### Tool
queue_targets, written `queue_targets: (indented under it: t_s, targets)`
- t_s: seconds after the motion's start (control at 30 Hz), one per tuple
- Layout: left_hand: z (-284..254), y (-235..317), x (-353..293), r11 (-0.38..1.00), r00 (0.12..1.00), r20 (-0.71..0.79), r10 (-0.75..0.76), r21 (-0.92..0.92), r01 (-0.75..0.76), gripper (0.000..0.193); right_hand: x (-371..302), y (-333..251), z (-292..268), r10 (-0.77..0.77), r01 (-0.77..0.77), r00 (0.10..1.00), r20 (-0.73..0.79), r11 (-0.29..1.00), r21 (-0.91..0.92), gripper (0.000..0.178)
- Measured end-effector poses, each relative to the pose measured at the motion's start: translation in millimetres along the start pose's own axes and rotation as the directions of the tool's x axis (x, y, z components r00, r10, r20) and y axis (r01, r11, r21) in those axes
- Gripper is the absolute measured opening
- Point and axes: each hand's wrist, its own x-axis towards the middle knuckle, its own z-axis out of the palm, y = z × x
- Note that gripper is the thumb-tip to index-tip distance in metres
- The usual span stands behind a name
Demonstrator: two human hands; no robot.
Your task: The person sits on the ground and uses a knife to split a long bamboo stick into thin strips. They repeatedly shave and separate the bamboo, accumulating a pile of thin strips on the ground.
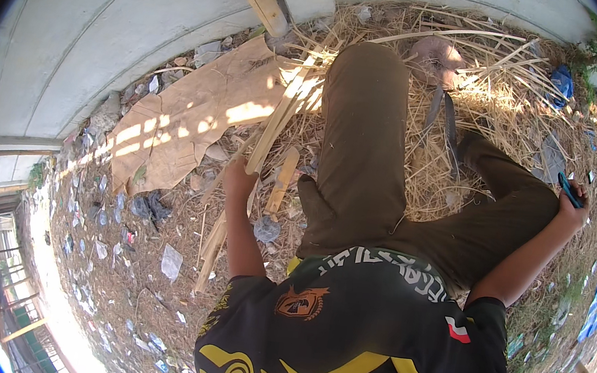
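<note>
Straw-littered ground; left hand grips bamboo strips, right hand seemingly closed on a blue tool.

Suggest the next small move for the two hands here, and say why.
Probably bring the right hand with its blue tool across to the bamboo strips. The left hand already grips those strips on the ground, while the right rests far off on the raised knee.
</note>
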Motion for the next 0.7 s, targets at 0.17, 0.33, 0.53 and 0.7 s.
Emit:
queue_targets:
  t_s: [0.17, 0.33, 0.53, 0.7]
  targets:
    - [-19, 1, 4, 0.892, 0.963, 0.140, -0.231, -0.366, 0.267, 0.030, 4, -3, -4, -0.037, 0.035, 0.999, -0.026, 0.997, -0.063, 0.023]
    - [-53, 31, -1, 0.853, 0.952, 0.122, -0.280, -0.423, 0.305, 0.027, -5, 4, -1, -0.024, 0.024, 1.000, 0.000, 0.997, -0.067, 0.024]
    - [-87, 53, -24, 0.978, 0.972, -0.201, -0.125, -0.191, 0.086, 0.027, -16, 6, 2, -0.042, 0.039, 0.999, -0.018, 0.994, -0.100, 0.022]
    - [-107, 65, -38, 0.998, 0.937, -0.350, 0.022, -0.044, -0.040, 0.017, -13, 11, 7, 0.026, -0.026, 1.000, -0.001, 0.998, -0.062, 0.021]
